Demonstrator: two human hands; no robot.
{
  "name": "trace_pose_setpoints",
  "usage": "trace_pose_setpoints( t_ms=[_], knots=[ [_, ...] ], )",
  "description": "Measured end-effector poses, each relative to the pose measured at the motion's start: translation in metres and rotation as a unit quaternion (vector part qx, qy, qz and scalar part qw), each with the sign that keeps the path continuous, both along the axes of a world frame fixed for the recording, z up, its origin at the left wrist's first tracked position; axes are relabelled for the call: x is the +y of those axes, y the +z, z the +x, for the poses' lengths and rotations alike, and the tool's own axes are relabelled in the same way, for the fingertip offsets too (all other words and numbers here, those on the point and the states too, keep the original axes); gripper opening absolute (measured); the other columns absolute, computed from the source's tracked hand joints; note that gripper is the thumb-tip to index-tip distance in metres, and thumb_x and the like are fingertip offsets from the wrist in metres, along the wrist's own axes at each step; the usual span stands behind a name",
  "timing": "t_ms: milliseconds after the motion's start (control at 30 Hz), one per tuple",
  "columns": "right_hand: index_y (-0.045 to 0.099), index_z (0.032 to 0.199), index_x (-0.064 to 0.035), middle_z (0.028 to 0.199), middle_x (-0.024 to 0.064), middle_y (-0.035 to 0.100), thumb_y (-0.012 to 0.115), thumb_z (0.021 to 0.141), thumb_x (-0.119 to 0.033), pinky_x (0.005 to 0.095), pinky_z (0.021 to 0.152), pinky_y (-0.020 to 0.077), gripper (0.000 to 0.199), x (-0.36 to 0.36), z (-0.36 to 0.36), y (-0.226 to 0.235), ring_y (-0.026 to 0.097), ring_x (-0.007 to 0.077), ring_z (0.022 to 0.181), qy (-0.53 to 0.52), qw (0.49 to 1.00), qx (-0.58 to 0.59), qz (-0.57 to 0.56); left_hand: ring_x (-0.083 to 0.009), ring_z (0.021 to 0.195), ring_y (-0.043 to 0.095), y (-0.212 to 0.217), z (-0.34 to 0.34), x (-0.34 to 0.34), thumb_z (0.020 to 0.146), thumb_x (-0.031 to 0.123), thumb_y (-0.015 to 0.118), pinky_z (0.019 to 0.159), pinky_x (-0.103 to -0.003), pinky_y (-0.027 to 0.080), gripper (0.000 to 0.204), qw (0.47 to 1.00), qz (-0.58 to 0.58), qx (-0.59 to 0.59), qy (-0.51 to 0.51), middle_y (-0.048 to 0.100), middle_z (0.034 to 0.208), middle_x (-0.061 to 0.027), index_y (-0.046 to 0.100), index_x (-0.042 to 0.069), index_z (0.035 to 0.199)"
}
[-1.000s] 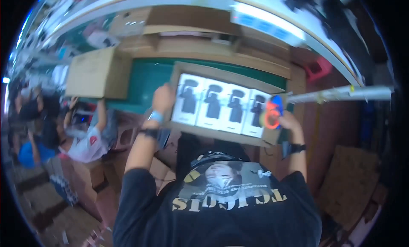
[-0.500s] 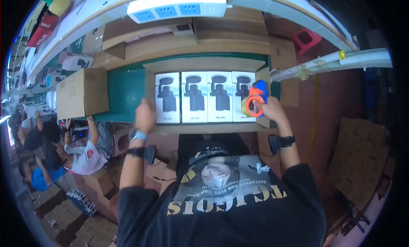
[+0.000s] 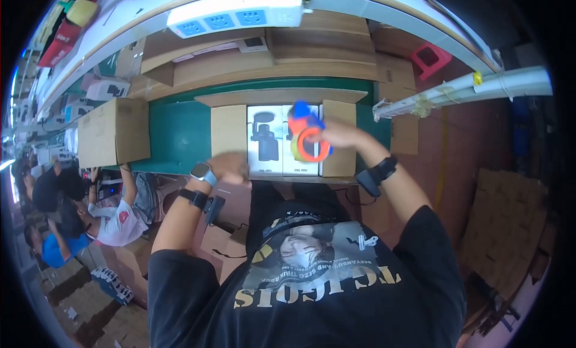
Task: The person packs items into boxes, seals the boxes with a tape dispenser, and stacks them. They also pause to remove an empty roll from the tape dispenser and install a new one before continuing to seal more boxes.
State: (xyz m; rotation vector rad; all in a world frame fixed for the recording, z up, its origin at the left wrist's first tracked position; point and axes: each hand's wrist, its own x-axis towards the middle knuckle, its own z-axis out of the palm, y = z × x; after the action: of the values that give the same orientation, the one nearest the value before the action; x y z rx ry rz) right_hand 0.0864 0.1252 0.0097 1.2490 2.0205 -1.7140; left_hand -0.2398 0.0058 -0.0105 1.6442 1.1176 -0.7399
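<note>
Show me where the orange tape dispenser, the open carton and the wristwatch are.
orange tape dispenser [image 3: 310, 141], head view, on its round tape roll.
open carton [image 3: 228, 131], head view, on its left folded flap.
wristwatch [image 3: 203, 171], head view, on the watch face at the left wrist.

An open carton [image 3: 282, 139] sits in the middle of the bench [image 3: 174, 138], its flaps folded out to left and right, with boxed goods [image 3: 267, 141] side by side inside it. The right hand [image 3: 336, 135] holds a tape dispenser [image 3: 307, 139] over the carton's right half. The left hand [image 3: 231, 168] rests at the carton's near left corner. A closed carton [image 3: 111, 132] stands well to the left. A power strip [image 3: 240, 15] hangs behind, beyond the bench.
</note>
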Motion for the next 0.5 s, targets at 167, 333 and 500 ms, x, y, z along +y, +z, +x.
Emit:
trace_pose_setpoints(
  t_ms=[167, 333, 500],
  knots=[
    [0.066, 0.111, -0.0005, 0.104, 0.0126, 0.07, 0.072, 0.077, -0.013, 0.0341, 0.091, 0.0516, 0.037, 0.068, -0.012, 0.046, 0.067, 0.023, 0.096, -0.294, 0.919, 0.263, -0.007, -0.0461, 0.141, 0.035, 0.007, 0.017, 0.024, 0.064, 0.033, 0.084, 0.11, -0.05, 0.037, 0.07, 0.979, 0.082, 0.134, 0.127, 0.042, 0.147, -0.031, 0.065, 0.0, 0.123],
    [0.061, 0.114, 0.0001, 0.104, 0.0103, 0.067, 0.06, 0.073, 0.001, 0.0322, 0.086, 0.0541, 0.042, 0.084, 0.007, -0.032, 0.067, 0.0222, 0.094, -0.425, 0.811, 0.379, -0.129, -0.0443, 0.143, 0.033, -0.035, 0.031, -0.031, 0.065, 0.029, 0.079, 0.116, -0.052, 0.03, 0.077, 0.807, 0.501, 0.017, 0.31, 0.042, 0.147, -0.0271, 0.056, 0.003, 0.134],
    [0.057, 0.115, 0.0017, 0.102, 0.0095, 0.063, 0.055, 0.067, 0.005, 0.033, 0.085, 0.0537, 0.048, -0.015, 0.006, -0.096, 0.064, 0.0229, 0.094, -0.551, 0.749, 0.322, -0.179, -0.0436, 0.145, 0.03, -0.051, 0.042, -0.049, 0.072, 0.032, 0.074, 0.121, -0.052, 0.022, 0.082, 0.735, 0.639, 0.057, 0.218, 0.036, 0.154, -0.0253, 0.047, 0.003, 0.144]
  ],
)
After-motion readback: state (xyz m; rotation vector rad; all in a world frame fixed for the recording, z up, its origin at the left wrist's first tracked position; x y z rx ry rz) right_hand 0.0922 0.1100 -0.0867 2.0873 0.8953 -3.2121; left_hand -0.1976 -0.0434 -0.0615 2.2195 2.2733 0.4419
